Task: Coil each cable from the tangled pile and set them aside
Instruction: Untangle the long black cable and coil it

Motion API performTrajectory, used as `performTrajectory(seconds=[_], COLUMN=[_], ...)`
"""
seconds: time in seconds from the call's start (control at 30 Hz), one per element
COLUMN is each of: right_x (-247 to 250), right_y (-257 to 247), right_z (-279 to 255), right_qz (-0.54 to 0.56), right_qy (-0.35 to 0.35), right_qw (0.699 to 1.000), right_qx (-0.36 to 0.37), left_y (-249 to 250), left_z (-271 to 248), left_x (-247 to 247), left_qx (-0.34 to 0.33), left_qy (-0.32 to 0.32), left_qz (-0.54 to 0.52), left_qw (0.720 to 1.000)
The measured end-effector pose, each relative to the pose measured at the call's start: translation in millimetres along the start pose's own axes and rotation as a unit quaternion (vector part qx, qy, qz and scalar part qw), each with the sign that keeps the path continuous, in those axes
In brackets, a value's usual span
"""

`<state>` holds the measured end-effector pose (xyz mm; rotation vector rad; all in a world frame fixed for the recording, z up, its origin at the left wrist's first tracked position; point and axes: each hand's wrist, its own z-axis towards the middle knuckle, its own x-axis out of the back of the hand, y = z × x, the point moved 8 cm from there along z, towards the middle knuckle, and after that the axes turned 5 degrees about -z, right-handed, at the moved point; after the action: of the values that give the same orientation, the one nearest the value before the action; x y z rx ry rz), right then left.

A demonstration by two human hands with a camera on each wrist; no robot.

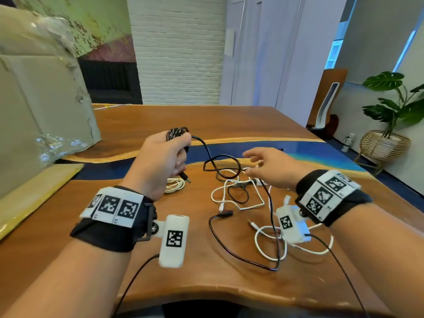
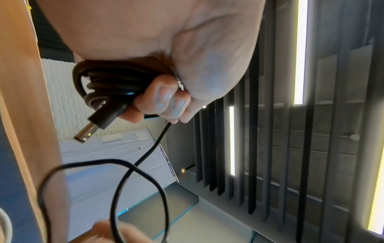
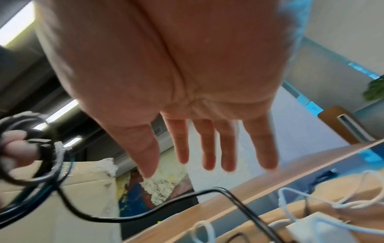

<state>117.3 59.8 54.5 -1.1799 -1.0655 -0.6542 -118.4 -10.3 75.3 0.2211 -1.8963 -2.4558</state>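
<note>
My left hand [image 1: 168, 152] is raised above the table and grips a part-wound black cable coil [image 1: 176, 132]; its barrel plug [image 2: 94, 122] sticks out below my fist. The free length of the black cable [image 1: 220, 164] trails down to the right into the tangled pile [image 1: 241, 193] of black and white cables on the wooden table [image 1: 160, 120]. My right hand [image 1: 266, 165] hovers over the pile with its fingers [image 3: 207, 144] spread straight, holding nothing. A coiled white cable [image 1: 175, 185] lies on the table under my left hand.
A large cardboard box [image 1: 34, 106] wrapped in plastic stands at the left, with a flat yellow panel [image 1: 34, 193] in front of it. More white loops [image 1: 296, 244] and a black cable [image 1: 238, 253] lie near the front edge. A potted plant [image 1: 394, 106] stands beyond the right side.
</note>
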Motion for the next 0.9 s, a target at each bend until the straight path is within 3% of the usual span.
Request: performTrajectory(seconds=[0.13, 0.27, 0.47, 0.6, 0.7, 0.77, 0.9], right_x=[-13, -41, -47, 2, 33, 37, 17], right_y=[-59, -79, -70, -43, -19, -6, 7], right_z=[-17, -25, -12, -18, -13, -5, 13], right_qz=[0.101, 0.366, 0.504, 0.505, 0.483, 0.479, 0.378], right_qy=[-0.028, -0.087, 0.032, 0.165, 0.225, 0.223, 0.155], right_qw=[0.983, 0.914, 0.861, 0.847, 0.846, 0.849, 0.912], right_qx=[0.152, 0.154, 0.061, 0.022, 0.008, -0.005, -0.031], left_y=[11, 18, 12, -13, -30, -29, -11], left_z=[-2, -1, 0, 7, -1, -10, -14], left_x=[-17, -22, -9, 15, 12, 3, -14], left_qx=[-0.019, -0.020, -0.036, 0.041, 0.113, 0.129, 0.107], left_qy=[-0.007, 0.009, 0.036, 0.022, -0.094, -0.162, -0.227], left_qz=[-0.013, -0.066, -0.027, 0.030, -0.057, -0.156, -0.327], left_qw=[1.000, 0.998, 0.998, 0.998, 0.987, 0.966, 0.911])
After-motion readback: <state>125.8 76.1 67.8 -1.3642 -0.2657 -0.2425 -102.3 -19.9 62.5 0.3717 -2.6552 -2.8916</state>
